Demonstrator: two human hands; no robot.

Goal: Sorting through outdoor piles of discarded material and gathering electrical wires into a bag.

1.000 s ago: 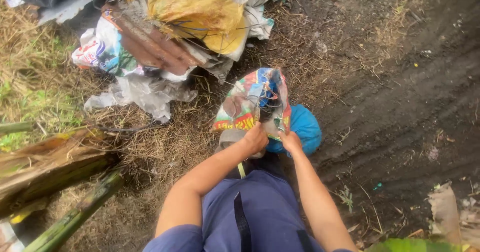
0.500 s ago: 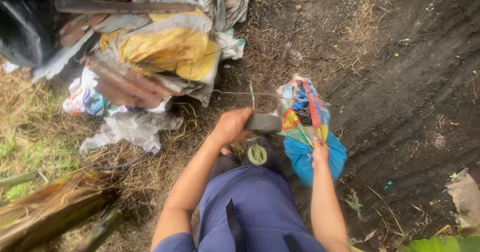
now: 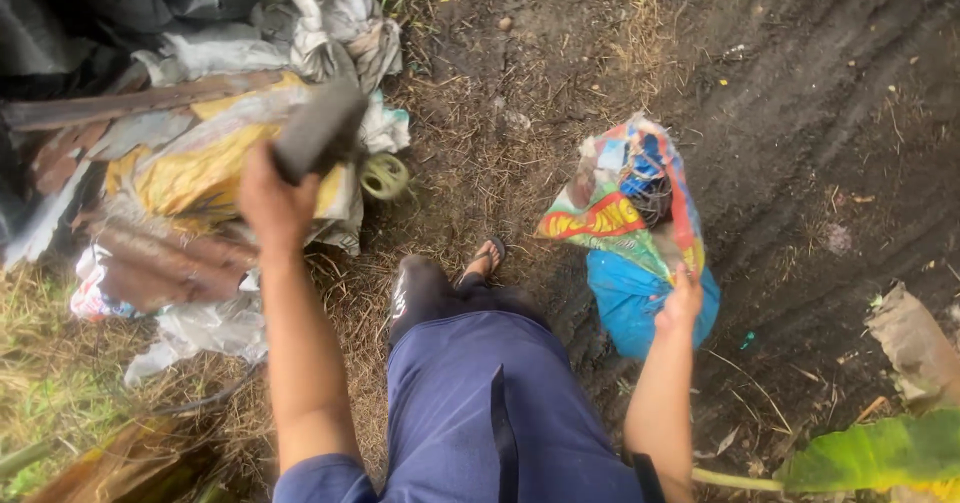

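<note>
Your left hand (image 3: 270, 203) is gripping a dark grey, block-shaped object (image 3: 318, 128) — fingers wrapped around its lower end — and you are holding it raised over the heap of old sacks and sheets (image 3: 190, 163) on the left. Just beside the block a small pale-green ring-shaped thing (image 3: 384, 175) is showing against the heap; whether it is resting on the heap or hanging in the air, you cannot tell. Your right hand (image 3: 682, 299) is pinching the edge of a colourful printed bag (image 3: 625, 208), which is standing open on the dark soil (image 3: 820, 133) with a tangle of dark wire-like stuff at its mouth. A blue bag (image 3: 630, 308) is sitting right against the printed one, beneath your fingers. Your foot in a sandal (image 3: 485, 258) is planted on dry straw between the heap and the bags. A large green leaf (image 3: 870, 453) is lying near your right elbow, at the lower right.
</note>
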